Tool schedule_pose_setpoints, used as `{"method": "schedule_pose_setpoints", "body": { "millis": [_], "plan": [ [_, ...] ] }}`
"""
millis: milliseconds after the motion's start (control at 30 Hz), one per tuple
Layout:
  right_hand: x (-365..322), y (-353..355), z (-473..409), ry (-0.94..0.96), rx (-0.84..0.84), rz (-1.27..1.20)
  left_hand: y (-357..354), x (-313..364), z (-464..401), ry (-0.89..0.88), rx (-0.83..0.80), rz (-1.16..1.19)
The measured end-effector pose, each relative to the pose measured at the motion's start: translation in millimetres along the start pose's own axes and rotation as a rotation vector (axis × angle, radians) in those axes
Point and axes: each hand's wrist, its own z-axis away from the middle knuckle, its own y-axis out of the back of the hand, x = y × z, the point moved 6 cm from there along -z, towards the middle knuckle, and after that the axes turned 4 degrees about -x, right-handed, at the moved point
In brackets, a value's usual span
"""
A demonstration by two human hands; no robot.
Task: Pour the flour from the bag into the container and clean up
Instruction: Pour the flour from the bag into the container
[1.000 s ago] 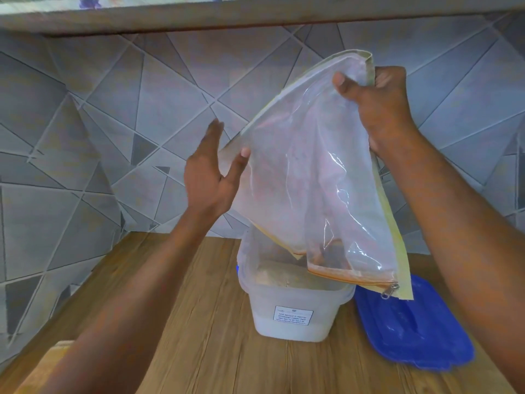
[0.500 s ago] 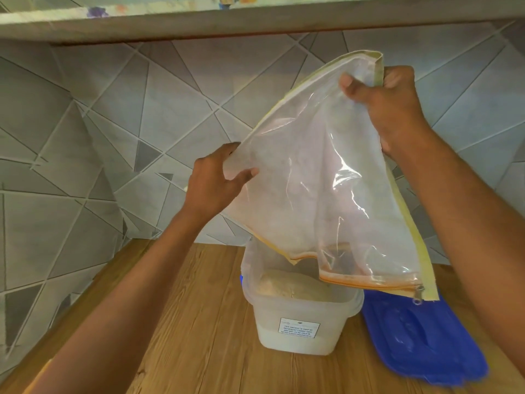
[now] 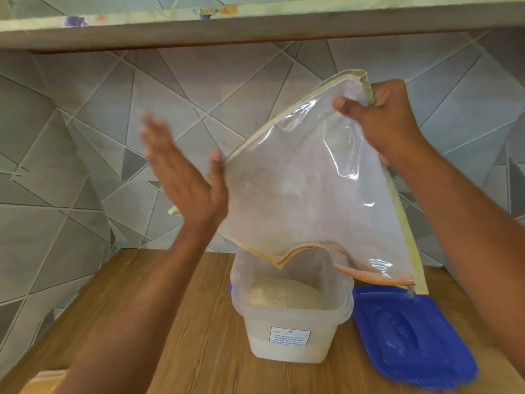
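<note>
The right hand [image 3: 380, 120] pinches the upturned clear zip bag [image 3: 312, 189] by a corner above the open flour container [image 3: 289, 317]. The left hand [image 3: 187, 183], fingers straight and blurred, is beside the bag's edge. A blue lid [image 3: 409, 339] lies on the bench [image 3: 170, 322].

container [image 3: 287, 336], blue lid [image 3: 409, 336] on wooden counter [image 3: 176, 322]

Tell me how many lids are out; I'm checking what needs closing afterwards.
1: the blue lid lies on the wooden counter, right of the container. Others may sit outside the view.

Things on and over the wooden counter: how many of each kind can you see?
Bag: 1
Container: 1
Blue lid: 1
Flour heap: 1
Hands: 2, left hand, right hand
Total: 6
</note>
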Motion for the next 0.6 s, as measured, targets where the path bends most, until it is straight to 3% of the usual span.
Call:
{"method": "schedule_pose_setpoints", "body": {
  "millis": [67, 100, 200, 333, 433, 600],
  "plan": [
    [-3.0, -4.1, -0.5, -0.012, 0.007, -0.014, -29.0, 5.9, 23.9, 0.016, -0.381, -0.043],
    [-4.5, -7.2, -0.9, -0.009, -0.003, -0.006, -33.7, 5.6, 31.9, 0.015, -0.425, -0.043],
    [-10.4, -13.0, -0.5, 0.007, -0.036, -0.016, -20.4, 7.1, 32.4, 0.021, -0.181, 0.011],
    [-16.0, -13.2, -1.4, -0.001, -0.030, -0.074, -29.1, 10.5, 33.4, 0.060, -0.346, -0.014],
    [-19.8, -12.0, 0.5, 0.006, -0.030, -0.105, -18.3, 5.5, 32.0, 0.127, -0.224, 0.074],
    [-22.9, -16.5, 3.4, 0.017, -0.052, -0.106, -12.2, -1.4, 26.6, 0.132, -0.251, 0.079]
  ]
}}
